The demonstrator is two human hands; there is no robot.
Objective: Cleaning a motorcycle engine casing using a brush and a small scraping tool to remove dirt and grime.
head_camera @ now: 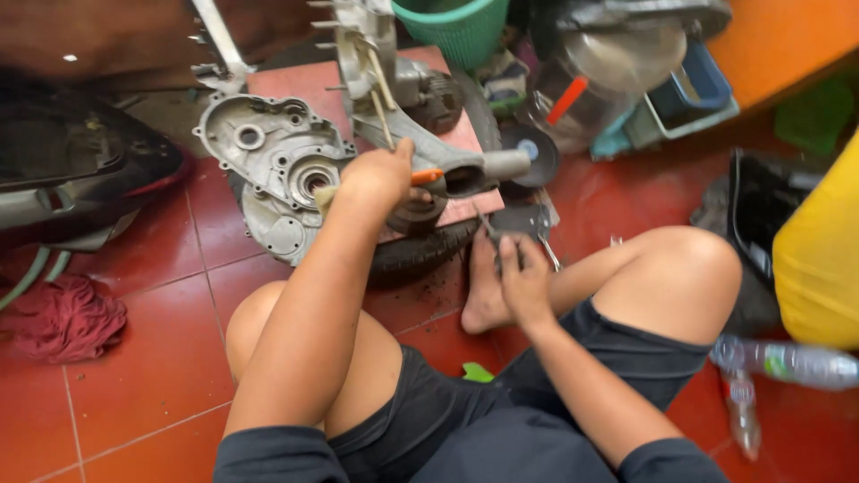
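Left hand (380,174) gripping orange-handled tool (428,176), grey engine casing (273,170)

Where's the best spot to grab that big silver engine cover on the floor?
Probably the engine cover is best gripped by its thick outer rim, coming from the left floor side: it lies flat and open-face up, and the left hand with its tool crowds the right side.
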